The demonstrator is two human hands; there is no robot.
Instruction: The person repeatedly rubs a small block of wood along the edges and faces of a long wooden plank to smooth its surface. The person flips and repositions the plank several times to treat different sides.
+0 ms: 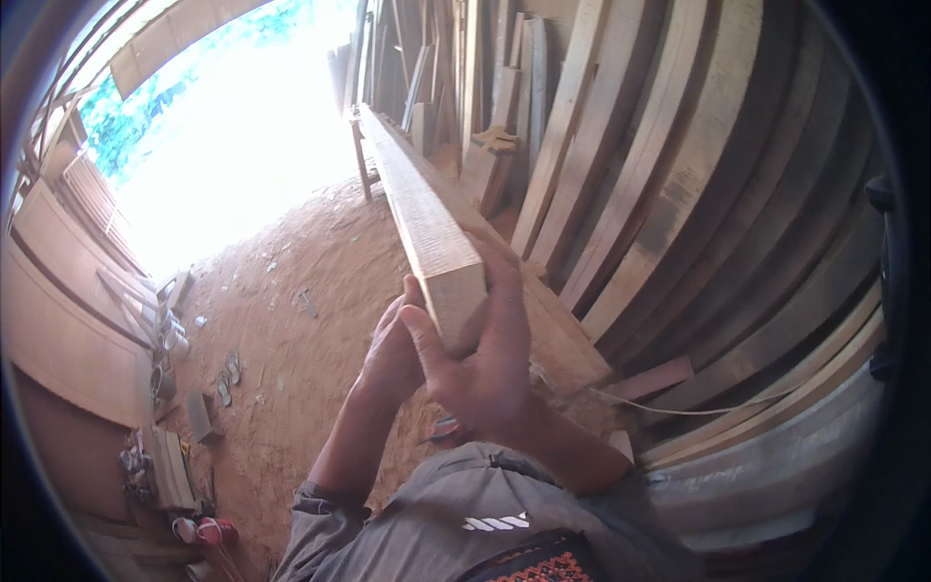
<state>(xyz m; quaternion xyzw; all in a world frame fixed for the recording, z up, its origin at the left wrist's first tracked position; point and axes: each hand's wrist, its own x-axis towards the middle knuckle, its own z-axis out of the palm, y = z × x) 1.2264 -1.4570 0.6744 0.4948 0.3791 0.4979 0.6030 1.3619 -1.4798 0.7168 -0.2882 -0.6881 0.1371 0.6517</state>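
Timber beam (427, 209), near end clasped between left hand (396, 349) and right hand (485, 364).

No packages, labels, signs or screens anywhere in this view of the timber shed.

The floor (310, 281) was bare reddish dirt, scattered with small scraps. Along the right side, long planks (679, 165) leaned in a thick stack against the wall, pale and dark boards alternating. On the left stood broad wooden panels (68, 320), with cans (173, 335) and small blocks at their foot. Harsh daylight poured through the wide opening (242, 126) at the far end, with green foliage beyond it.
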